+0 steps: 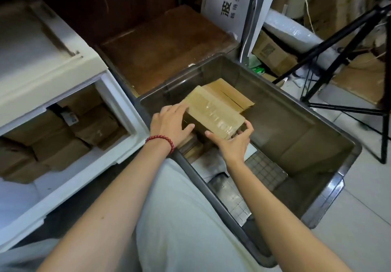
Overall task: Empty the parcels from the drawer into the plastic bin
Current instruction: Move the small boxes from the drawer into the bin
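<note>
1. Holding a taped parcel [213, 114] two-handed, low inside the grey plastic bin [296, 136], toward its near-left end.
2. Clamping the parcel's far-left end with the left hand [170, 121]: fingers pressed together over the top edge, thumb on the near side face. Bead bracelet [161, 140] on that wrist.
3. Pinching the near-right end with the right hand [233, 141]: thumb on the top corner, fingers curled underneath.
4. Runs far-left to near-right along its long axis, one hand at each end. Sits tilted, overlapping a second parcel [229, 94] lying flat just behind. Cannot tell whether touching that one or the bin floor.
5. Looks like set-down and release: needs a short drop, then opening both grips.
6. Next pick lies to the left: white drawer [127, 111] open beside the bin, with more brown parcels [63, 145] packed inside. Puts the left hand nearer, so probably leads the reach back over the bin rim.
7. Reckon early-to-mid progress: at least two boxes in the bin, plenty left in the drawer.
8. Risk: snagging a corner on the second parcel during the drop.
</note>
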Action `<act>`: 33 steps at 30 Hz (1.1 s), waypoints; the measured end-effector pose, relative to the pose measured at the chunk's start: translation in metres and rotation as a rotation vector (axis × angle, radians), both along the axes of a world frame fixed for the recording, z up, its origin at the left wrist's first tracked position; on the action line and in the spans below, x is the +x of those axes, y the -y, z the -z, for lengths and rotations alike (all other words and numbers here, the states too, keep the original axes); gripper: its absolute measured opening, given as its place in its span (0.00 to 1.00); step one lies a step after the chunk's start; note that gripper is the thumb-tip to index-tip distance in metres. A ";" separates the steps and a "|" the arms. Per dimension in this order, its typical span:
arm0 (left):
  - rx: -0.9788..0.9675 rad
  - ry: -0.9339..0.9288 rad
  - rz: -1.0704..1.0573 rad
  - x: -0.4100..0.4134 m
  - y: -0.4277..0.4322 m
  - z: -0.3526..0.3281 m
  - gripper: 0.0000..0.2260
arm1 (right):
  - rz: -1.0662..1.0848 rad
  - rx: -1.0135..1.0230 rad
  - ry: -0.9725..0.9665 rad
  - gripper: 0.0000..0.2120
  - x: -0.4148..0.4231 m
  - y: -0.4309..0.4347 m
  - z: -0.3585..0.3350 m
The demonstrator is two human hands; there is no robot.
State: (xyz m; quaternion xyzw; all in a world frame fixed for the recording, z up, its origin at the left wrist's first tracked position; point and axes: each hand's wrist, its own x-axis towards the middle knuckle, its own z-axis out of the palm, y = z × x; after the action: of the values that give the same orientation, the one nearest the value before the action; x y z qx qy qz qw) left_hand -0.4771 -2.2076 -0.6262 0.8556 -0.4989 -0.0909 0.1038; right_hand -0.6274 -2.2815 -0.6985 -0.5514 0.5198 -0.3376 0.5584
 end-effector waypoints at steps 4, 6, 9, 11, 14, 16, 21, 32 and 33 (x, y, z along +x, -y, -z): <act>0.032 0.034 0.000 0.002 -0.012 0.013 0.25 | -0.053 0.144 0.003 0.46 0.020 0.002 0.014; 0.011 0.050 -0.012 0.004 -0.014 0.015 0.25 | -0.191 0.147 -0.063 0.37 0.031 0.002 0.018; -0.031 0.061 -0.009 0.005 -0.015 0.012 0.24 | -0.326 0.092 -0.211 0.28 0.042 0.003 0.021; -0.040 0.041 -0.014 0.004 -0.018 0.010 0.24 | -0.358 0.056 -0.257 0.26 0.039 0.004 0.022; -0.038 0.018 -0.036 0.005 -0.025 0.007 0.24 | -0.448 -0.015 -0.385 0.25 0.024 0.008 0.021; -0.038 0.038 -0.042 0.006 -0.031 0.003 0.24 | -0.530 -0.115 -0.613 0.26 0.016 0.010 0.012; -0.016 -0.026 -0.094 0.002 -0.058 -0.004 0.22 | -0.619 -0.367 -0.888 0.28 0.017 0.008 -0.018; 0.042 0.109 -0.375 0.020 -0.173 -0.022 0.21 | -0.794 -0.748 -0.620 0.25 0.085 -0.082 -0.082; 0.058 0.119 -0.406 0.024 -0.186 -0.023 0.21 | -0.830 -0.788 -0.605 0.25 0.091 -0.094 -0.087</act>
State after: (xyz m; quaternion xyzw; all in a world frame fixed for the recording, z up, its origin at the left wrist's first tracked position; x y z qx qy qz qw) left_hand -0.4532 -2.0217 -0.6028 0.9451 -0.3185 -0.0317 0.0658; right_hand -0.5365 -2.1878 -0.6119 -0.9409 0.2349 -0.0887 0.2272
